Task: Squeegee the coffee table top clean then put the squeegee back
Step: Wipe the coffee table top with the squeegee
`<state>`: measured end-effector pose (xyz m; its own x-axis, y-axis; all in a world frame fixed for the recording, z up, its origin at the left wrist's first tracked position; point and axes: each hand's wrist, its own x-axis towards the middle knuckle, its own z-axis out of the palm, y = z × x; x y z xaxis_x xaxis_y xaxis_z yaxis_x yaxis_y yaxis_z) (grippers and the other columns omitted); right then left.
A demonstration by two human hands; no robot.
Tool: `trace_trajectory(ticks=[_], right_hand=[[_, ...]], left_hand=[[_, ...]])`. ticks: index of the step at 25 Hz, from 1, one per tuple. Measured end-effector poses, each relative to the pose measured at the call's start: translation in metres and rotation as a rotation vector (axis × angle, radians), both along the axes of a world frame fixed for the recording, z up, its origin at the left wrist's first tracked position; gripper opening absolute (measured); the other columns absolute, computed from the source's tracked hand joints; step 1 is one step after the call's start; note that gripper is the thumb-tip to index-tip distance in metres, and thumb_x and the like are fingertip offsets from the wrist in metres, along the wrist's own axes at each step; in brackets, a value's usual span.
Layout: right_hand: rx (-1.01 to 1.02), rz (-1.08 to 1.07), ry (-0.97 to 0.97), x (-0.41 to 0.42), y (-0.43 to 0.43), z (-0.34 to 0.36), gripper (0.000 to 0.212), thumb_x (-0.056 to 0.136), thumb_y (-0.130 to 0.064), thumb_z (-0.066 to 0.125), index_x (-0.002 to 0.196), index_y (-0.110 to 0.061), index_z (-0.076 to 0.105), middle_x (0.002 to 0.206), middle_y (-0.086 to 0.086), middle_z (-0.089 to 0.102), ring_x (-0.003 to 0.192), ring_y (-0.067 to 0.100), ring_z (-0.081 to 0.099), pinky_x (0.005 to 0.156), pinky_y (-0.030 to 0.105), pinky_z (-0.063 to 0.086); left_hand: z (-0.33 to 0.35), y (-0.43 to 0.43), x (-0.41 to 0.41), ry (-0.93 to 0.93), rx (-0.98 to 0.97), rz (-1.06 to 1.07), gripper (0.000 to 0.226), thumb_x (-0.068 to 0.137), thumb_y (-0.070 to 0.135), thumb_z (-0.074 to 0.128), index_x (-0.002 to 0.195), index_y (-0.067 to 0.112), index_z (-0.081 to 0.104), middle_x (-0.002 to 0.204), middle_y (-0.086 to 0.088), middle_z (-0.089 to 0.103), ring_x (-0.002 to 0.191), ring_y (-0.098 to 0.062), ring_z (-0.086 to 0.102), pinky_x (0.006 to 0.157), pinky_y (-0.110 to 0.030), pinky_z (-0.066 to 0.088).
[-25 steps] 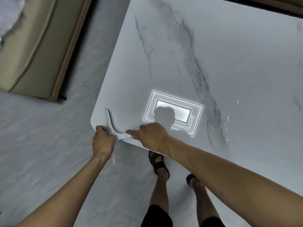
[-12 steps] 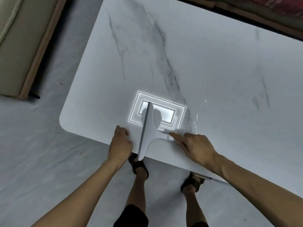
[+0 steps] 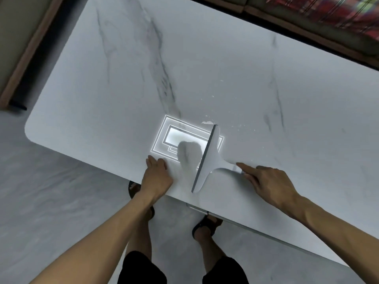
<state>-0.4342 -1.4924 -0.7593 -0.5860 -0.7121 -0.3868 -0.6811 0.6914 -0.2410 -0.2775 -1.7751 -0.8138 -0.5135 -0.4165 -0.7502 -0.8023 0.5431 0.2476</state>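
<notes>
A white squeegee (image 3: 210,160) with a dark rubber blade lies blade-down on the white marble coffee table top (image 3: 225,78), near its front edge. My right hand (image 3: 268,182) grips the end of its handle, index finger stretched along it. My left hand (image 3: 156,176) rests flat on the table edge, left of the blade, holding nothing. Small white drops and specks (image 3: 207,121) lie on the top just beyond the blade's far end. A ceiling light's bright reflection (image 3: 180,138) shines on the surface beside the blade.
A beige sofa with a wooden base (image 3: 26,58) stands at the left of the table. Another sofa with a red plaid cloth (image 3: 338,15) runs along the far right. Grey marble floor (image 3: 51,201) lies in front, where my sandalled feet (image 3: 206,225) stand.
The squeegee has travelled from the table's left front corner to the right along the front edge, with my right hand on its handle. My left hand moved right along the edge too.
</notes>
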Motion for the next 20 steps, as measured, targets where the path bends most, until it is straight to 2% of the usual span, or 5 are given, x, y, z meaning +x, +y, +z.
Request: trace_trajectory(ticks=[3,6,11,15,20], right_hand=[[0.092,-0.057,-0.036,-0.017,0.032,0.012,0.044,0.099,-0.050,0.019,0.140,-0.053,0.034,0.081,-0.004,0.063,0.073,0.023,0.063,0.062,0.033,0.048],[0.148,-0.104,-0.022,-0.021,0.043,0.028,0.043,0.099,-0.050,0.022,0.140,-0.052,0.035,0.085,-0.008,0.064,0.076,0.021,0.063,0.064,0.033,0.048],[0.004,0.109,-0.101,0.016,-0.001,0.022,0.042,0.101,-0.047,0.025,0.143,-0.051,0.030,0.088,-0.002,0.061,0.078,0.026,0.064,0.060,0.031,0.038],[-0.037,0.446,-0.117,0.066,-0.049,-0.011,0.052,0.091,-0.031,0.062,0.138,-0.041,0.044,0.069,0.001,0.056,0.052,0.025,0.056,0.044,0.026,0.029],[-0.028,0.522,-0.056,0.059,-0.044,-0.027,0.053,0.092,-0.026,0.058,0.140,-0.040,0.042,0.071,0.003,0.056,0.057,0.026,0.057,0.047,0.027,0.025]], left_hand=[[-0.001,0.007,-0.009,-0.067,-0.014,0.017,0.048,0.083,0.004,0.040,0.130,0.001,0.038,0.157,-0.033,-0.002,0.148,-0.044,0.003,0.111,-0.047,0.033],[0.003,0.008,-0.012,-0.100,0.005,0.009,0.053,0.085,0.006,0.041,0.136,0.002,0.033,0.157,-0.033,-0.005,0.148,-0.045,0.000,0.111,-0.048,0.032],[0.005,0.003,-0.010,-0.056,-0.053,-0.009,0.044,0.087,0.002,0.035,0.131,-0.003,0.036,0.148,-0.033,0.026,0.134,-0.049,0.035,0.102,-0.048,0.038],[0.015,0.005,0.010,0.089,-0.182,0.106,0.011,0.089,0.004,0.038,0.098,0.008,0.044,0.116,-0.020,0.057,0.089,-0.034,0.056,0.072,-0.038,0.042],[0.017,0.030,0.034,0.142,-0.159,0.136,0.011,0.083,0.000,0.042,0.089,0.009,0.045,0.104,-0.014,0.054,0.088,-0.031,0.055,0.068,-0.037,0.043]])
